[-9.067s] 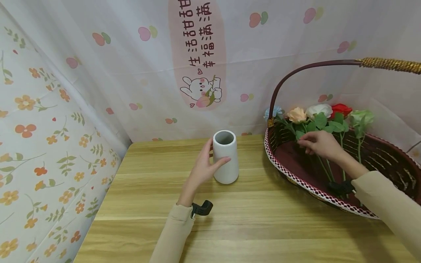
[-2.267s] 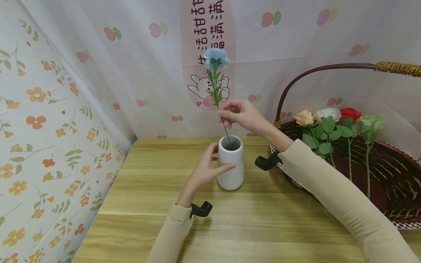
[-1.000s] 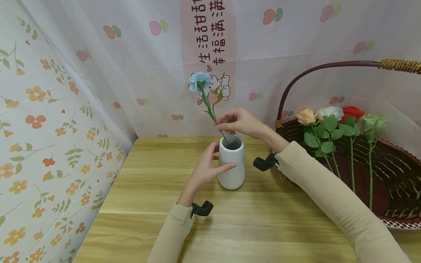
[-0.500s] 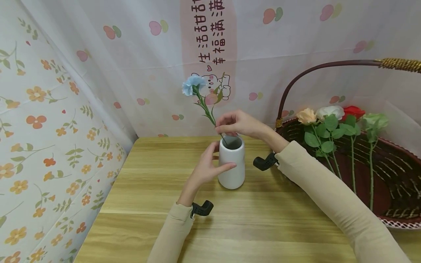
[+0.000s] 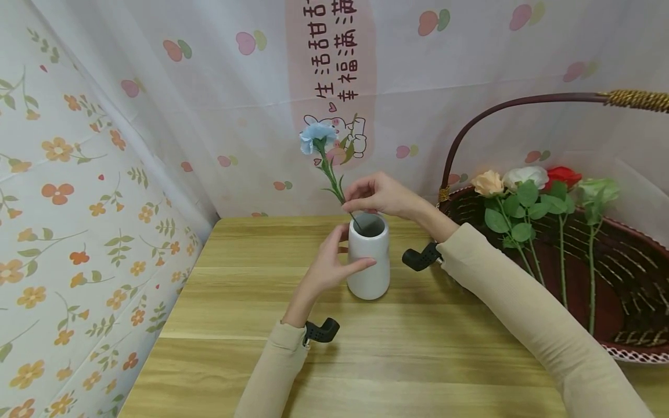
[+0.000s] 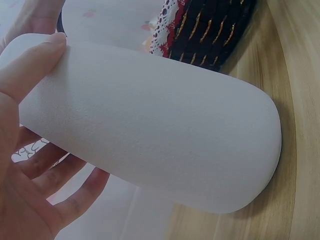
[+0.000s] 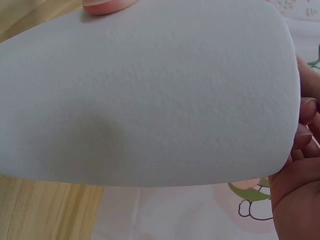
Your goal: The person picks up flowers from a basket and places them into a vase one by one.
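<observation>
A white vase (image 5: 369,273) stands upright on the wooden table in the head view. My left hand (image 5: 326,264) holds its left side, thumb across the front and fingers behind. Just above the mouth, my right hand (image 5: 384,194) pinches the stem of a blue carnation (image 5: 317,136). That stem leans left, and its lower end is inside the vase, out of sight. The left wrist view has the vase (image 6: 160,125) filling the middle, with the left hand (image 6: 35,195) around its upper part. In the right wrist view the vase (image 7: 150,100) hides much of the right hand (image 7: 300,195).
A dark woven basket (image 5: 627,278) with a tall arched handle (image 5: 502,104) stands on the right. Inside lie a peach rose (image 5: 488,183), a white rose (image 5: 525,176), a red rose (image 5: 563,176) and a green rose (image 5: 598,191). A printed curtain (image 5: 235,116) hangs behind the table.
My right hand has brought the blue carnation from the basket to the vase and lowered its stem into the mouth. Lately the bloom swung left, then slightly back right. The left hand stays on the vase.
</observation>
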Tool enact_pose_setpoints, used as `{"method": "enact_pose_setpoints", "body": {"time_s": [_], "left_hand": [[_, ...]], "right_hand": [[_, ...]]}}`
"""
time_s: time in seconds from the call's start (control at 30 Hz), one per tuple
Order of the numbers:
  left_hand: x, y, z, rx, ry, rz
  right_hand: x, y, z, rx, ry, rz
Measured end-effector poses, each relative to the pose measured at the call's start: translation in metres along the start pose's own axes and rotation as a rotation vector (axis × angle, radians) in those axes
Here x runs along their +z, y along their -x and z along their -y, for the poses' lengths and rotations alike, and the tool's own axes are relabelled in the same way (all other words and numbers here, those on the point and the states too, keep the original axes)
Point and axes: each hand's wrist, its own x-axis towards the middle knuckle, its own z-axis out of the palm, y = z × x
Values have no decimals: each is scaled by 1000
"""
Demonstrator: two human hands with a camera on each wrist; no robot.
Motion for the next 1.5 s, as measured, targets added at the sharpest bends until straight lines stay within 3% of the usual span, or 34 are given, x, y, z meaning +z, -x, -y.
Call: {"method": "enact_pose_setpoints", "body": {"time_s": [0.23,0.5,0.57,0.87,1.5], "left_hand": [[1,1,-4,-21,16,-10],[-5,7,-41,-18,10,-1],[-6,8,-43,-21,9,1],[1,1,-6,-19,7,-14],[1,2,-1,0,-6,-21]], "right_hand": [[-3,2,-1,1,53,21],[-4,4,0,8,56,37],[-4,5,1,13,51,40],[-5,8,-1,25,75,18],[-10,20,5,45,63,-40]]}}
